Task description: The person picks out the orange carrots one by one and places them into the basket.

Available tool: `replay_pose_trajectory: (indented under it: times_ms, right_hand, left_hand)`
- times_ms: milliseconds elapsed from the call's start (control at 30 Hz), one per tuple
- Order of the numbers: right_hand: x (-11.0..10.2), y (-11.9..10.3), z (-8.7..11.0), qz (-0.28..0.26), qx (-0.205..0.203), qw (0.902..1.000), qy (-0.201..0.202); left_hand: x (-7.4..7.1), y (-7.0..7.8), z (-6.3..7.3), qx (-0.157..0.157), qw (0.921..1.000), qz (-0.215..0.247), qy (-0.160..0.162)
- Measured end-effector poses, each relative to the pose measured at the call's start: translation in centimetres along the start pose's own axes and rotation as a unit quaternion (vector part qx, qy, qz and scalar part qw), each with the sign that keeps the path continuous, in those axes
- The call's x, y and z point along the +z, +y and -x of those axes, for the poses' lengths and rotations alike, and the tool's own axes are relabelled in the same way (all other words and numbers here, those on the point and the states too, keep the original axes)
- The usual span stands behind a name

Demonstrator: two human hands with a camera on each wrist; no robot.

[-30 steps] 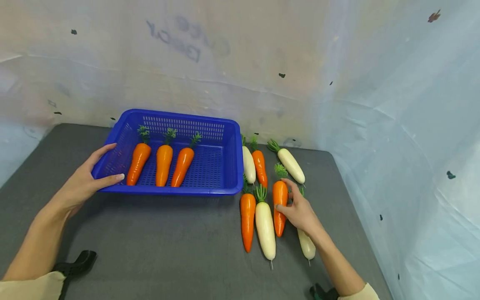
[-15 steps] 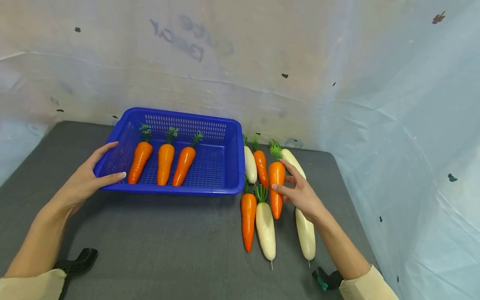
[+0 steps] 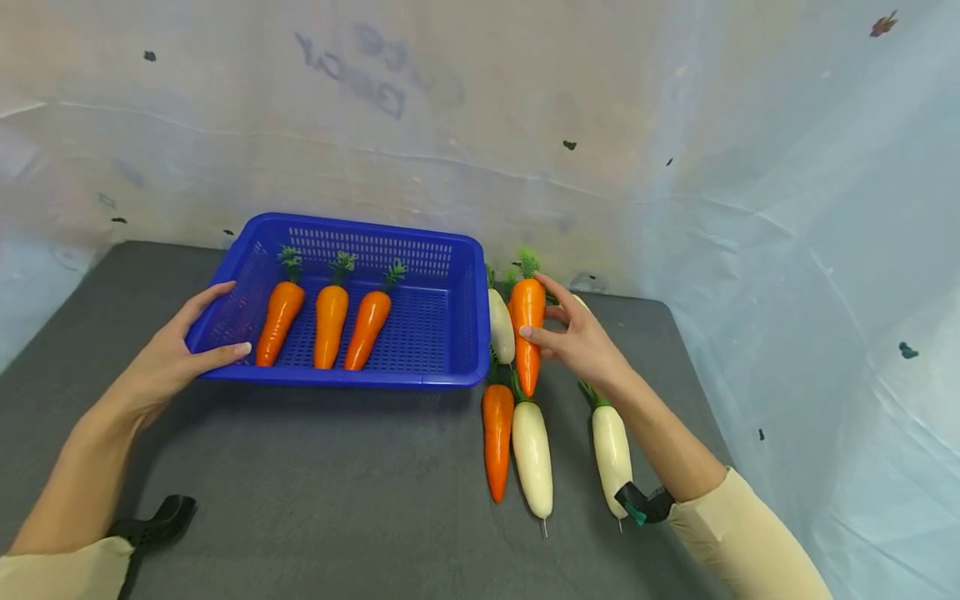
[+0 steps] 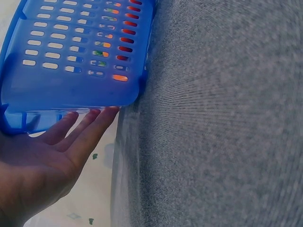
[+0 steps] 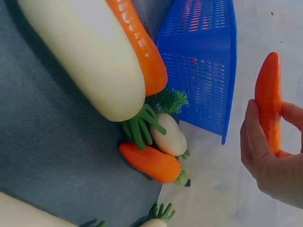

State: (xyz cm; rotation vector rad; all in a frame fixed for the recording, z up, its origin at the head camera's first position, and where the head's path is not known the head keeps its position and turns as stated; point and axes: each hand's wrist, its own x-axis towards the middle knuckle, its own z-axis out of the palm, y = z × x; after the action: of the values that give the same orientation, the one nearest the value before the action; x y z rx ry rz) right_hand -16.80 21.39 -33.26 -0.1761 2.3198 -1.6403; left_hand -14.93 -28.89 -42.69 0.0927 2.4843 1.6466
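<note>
In the head view my right hand [image 3: 581, 337] pinches an orange carrot [image 3: 528, 312] with green leaves, raised over the vegetables right of the blue basket. The right wrist view shows this carrot [image 5: 270, 99] between thumb and fingers, clear of the table. My left hand [image 3: 176, 354] holds the left end of the basket [image 3: 405, 379], its thumb over the rim. From the left wrist, the fingers [image 4: 87, 135] lie against the basket's outer wall. Inside the basket, three carrots [image 3: 330, 325] lie side by side, leaves toward the back.
Right of the basket lie a carrot [image 3: 497, 442], a white radish [image 3: 532, 458] and another radish [image 3: 501, 325]. A radish [image 3: 611, 450] lies under the right forearm. Another carrot [image 5: 151, 163] shows in the right wrist view. A plastic sheet [image 3: 525, 100] hangs behind the grey table [image 3: 337, 483].
My right hand has lifted the carrot off the table and carried it up, back and leftward toward the basket. The left hand and the basket stay in place.
</note>
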Motion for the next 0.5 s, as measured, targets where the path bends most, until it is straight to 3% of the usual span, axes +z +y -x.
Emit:
replay_pose_trajectory:
  times_ms: [300,500]
  right_hand:
    - [1.8,-1.0,-2.2,0.058,-0.027,0.9979,-0.008]
    - [3.1,-1.4,-3.7,0.049,-0.029,0.998,-0.029]
  left_hand:
    - [-0.1,0.3,-0.1,0.003,1.0,-0.003,0.005]
    - [0.0,0.0,0.0,-0.001,1.0,-0.004,0.004]
